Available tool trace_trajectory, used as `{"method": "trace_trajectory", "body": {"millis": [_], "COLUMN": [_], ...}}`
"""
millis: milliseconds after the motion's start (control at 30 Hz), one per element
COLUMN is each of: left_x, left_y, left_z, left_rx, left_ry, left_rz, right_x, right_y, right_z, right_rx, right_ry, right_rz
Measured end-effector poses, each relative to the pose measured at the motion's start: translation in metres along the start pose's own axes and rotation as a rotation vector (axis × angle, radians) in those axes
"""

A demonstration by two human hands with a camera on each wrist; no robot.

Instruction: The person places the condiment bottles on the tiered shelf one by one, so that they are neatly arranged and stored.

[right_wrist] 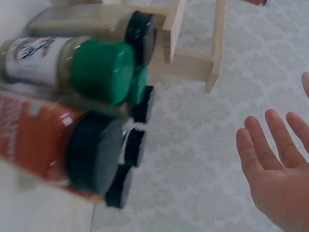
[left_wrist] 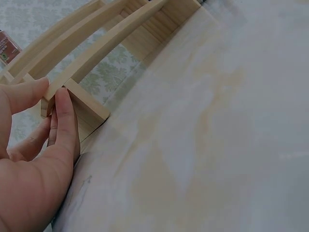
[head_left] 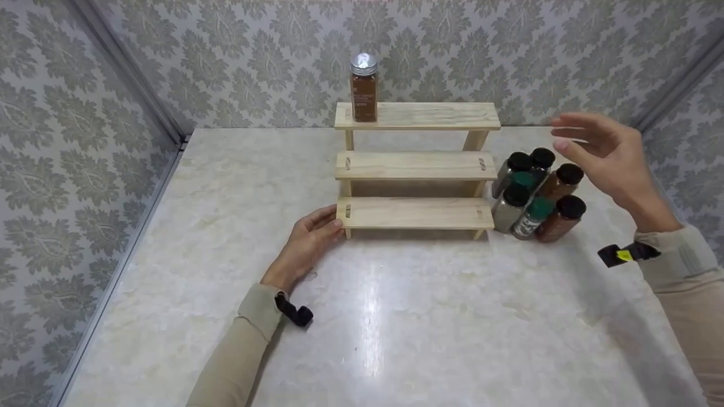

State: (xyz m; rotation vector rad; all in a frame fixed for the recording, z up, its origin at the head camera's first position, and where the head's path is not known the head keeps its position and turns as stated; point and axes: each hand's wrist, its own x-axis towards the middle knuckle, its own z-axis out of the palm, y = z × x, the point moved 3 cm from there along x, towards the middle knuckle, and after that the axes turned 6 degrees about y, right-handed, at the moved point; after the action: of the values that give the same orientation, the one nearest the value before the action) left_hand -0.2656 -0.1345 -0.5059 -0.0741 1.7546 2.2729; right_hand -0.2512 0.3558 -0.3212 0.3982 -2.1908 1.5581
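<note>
A three-step wooden spice rack (head_left: 416, 165) stands against the patterned wall. My left hand (head_left: 305, 246) pinches the left end of its lowest shelf (left_wrist: 72, 70), thumb on one side and fingers on the other. On the top shelf's left end stands a spice jar (head_left: 365, 93) with a silver lid and brown contents. Just right of the rack, several spice jars are grouped upright, among them a green-capped jar (head_left: 533, 219) and a black-capped reddish jar (head_left: 561, 219). My right hand (head_left: 608, 152) hovers at the right of this group with fingers extended, holding nothing.
A pale marbled tabletop (head_left: 424, 328) carries the rack and jars. Patterned wall panels (head_left: 73, 164) border the table at the left, back and right. Dark camera mounts (head_left: 294, 311) are strapped to both wrists.
</note>
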Motion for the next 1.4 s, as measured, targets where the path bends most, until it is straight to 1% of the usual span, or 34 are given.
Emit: {"method": "trace_trajectory", "body": {"millis": [67, 133, 233, 300, 400, 500, 633, 700, 900, 1067, 1133, 1267, 1400], "left_x": [-0.001, 0.000, 0.000, 0.000, 0.000, 0.000, -0.001, 0.000, 0.002, 0.002, 0.001, 0.000, 0.000], "left_y": [0.002, 0.003, 0.003, 0.003, 0.003, 0.003, 0.004, 0.004, 0.001, -0.002, -0.002, -0.002, -0.003], "left_z": [-0.001, -0.001, 0.001, 0.001, 0.001, 0.000, -0.001, -0.001, -0.001, 0.000, 0.000, 0.000, -0.001], "left_rx": [-0.018, -0.022, -0.025, -0.022, -0.022, -0.023, -0.012, -0.003, -0.009, -0.016, -0.016, -0.022, -0.015], "left_ry": [0.000, 0.001, 0.001, 0.003, 0.008, 0.012, 0.016, 0.016, 0.002, -0.008, -0.008, 0.001, 0.008], "left_rz": [0.000, 0.007, 0.013, 0.014, 0.013, 0.014, 0.014, 0.013, 0.015, 0.018, 0.020, 0.024, 0.025], "right_x": [-0.007, -0.014, -0.026, -0.035, -0.046, -0.057, -0.069, -0.074, -0.085, -0.092, -0.093, -0.095, -0.095], "right_y": [0.007, 0.015, 0.026, 0.034, 0.044, 0.054, 0.068, 0.074, 0.091, 0.099, 0.101, 0.104, 0.106], "right_z": [-0.006, -0.012, -0.021, -0.026, -0.029, -0.031, -0.033, -0.033, -0.034, -0.035, -0.035, -0.034, -0.034], "right_rx": [0.044, 0.023, 0.021, -0.026, -0.061, -0.135, -0.187, -0.192, -0.167, -0.184, -0.199, -0.205, -0.168], "right_ry": [-0.008, -0.013, -0.026, -0.034, -0.047, -0.049, -0.038, -0.032, -0.026, -0.026, -0.027, -0.033, -0.036], "right_rz": [0.008, 0.014, 0.026, 0.029, 0.040, 0.046, 0.062, 0.069, 0.117, 0.175, 0.186, 0.191, 0.180]}}
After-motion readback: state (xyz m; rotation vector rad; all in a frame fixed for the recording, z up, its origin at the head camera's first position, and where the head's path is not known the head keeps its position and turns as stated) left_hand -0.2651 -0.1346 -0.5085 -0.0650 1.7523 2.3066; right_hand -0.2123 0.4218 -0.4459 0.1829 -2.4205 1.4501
